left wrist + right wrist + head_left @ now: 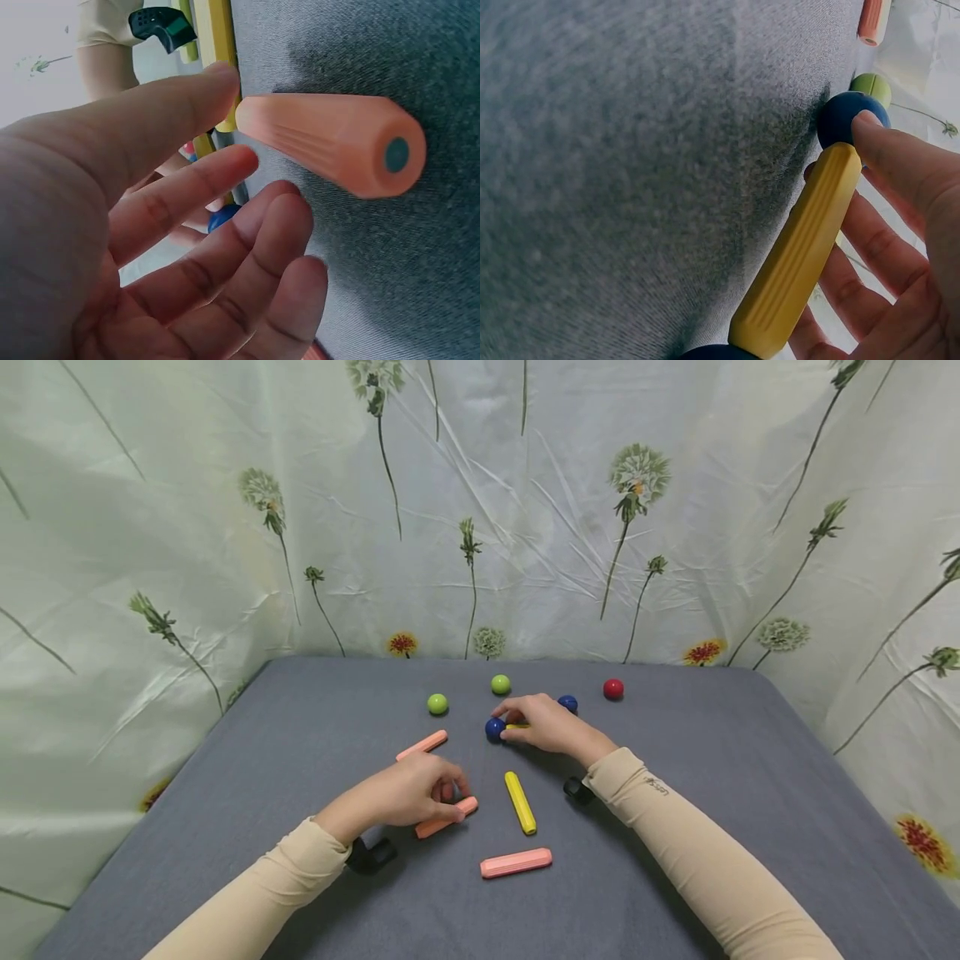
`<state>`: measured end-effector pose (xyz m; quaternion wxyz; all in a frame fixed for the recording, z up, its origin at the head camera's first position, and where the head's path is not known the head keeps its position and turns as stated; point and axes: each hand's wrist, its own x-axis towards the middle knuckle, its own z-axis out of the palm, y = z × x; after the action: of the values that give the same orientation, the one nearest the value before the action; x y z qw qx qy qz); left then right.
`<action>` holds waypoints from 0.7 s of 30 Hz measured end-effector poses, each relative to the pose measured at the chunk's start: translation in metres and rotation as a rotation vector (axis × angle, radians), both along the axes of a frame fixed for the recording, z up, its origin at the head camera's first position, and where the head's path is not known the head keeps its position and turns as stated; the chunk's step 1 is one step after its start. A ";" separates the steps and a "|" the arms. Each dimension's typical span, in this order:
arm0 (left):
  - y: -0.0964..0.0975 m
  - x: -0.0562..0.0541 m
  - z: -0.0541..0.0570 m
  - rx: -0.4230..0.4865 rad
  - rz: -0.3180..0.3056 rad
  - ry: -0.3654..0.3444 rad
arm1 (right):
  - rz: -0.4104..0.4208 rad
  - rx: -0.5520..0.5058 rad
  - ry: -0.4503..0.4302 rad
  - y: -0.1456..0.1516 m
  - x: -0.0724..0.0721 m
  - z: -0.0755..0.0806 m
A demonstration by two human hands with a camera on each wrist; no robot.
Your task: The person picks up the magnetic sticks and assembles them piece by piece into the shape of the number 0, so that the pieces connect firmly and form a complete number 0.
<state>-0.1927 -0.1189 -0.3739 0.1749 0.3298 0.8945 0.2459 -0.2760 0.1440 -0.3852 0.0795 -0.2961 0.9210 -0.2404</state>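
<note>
Careful: on the grey desk [300,752] your left hand [408,793] rests loose, fingers uncurled at the orange stick [330,142]. Your right hand [547,725] pinches the yellow stick [799,255] against the blue ball [494,728], which could roll away if nudged.

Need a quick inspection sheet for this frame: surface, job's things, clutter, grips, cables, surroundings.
Surface: grey cloth-covered table, flat.
Job's things: yellow stick under the right hand, one end against a blue ball, another ball at its other end; orange stick at the left hand's fingertips.
Clutter: loose yellow stick, two more orange sticks, two green balls, a second blue ball, red ball.
Grips: right hand pinches the yellow stick; left hand touches the orange stick, fingers relaxed.
Cables: nothing seen.
Surroundings: floral curtain on three sides.
</note>
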 end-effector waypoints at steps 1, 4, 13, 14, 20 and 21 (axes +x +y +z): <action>-0.001 0.001 -0.001 -0.004 0.003 -0.007 | 0.001 0.001 0.001 0.000 0.000 0.000; -0.002 0.002 -0.003 -0.012 0.011 -0.021 | 0.001 0.002 0.004 -0.001 0.000 0.000; -0.002 0.003 -0.007 -0.005 0.015 -0.017 | -0.001 -0.002 0.004 -0.004 -0.002 0.001; -0.002 0.002 -0.008 -0.007 0.014 -0.014 | 0.001 -0.003 0.003 -0.004 -0.002 0.001; -0.002 -0.005 -0.012 0.008 0.028 -0.021 | 0.010 0.000 0.000 -0.006 -0.005 0.000; -0.003 -0.006 -0.013 0.017 0.034 -0.026 | 0.010 0.001 -0.001 -0.007 -0.005 0.000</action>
<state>-0.1985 -0.1214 -0.3865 0.1794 0.3128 0.8956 0.2606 -0.2811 0.1371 -0.3847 0.0813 -0.3006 0.9196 -0.2397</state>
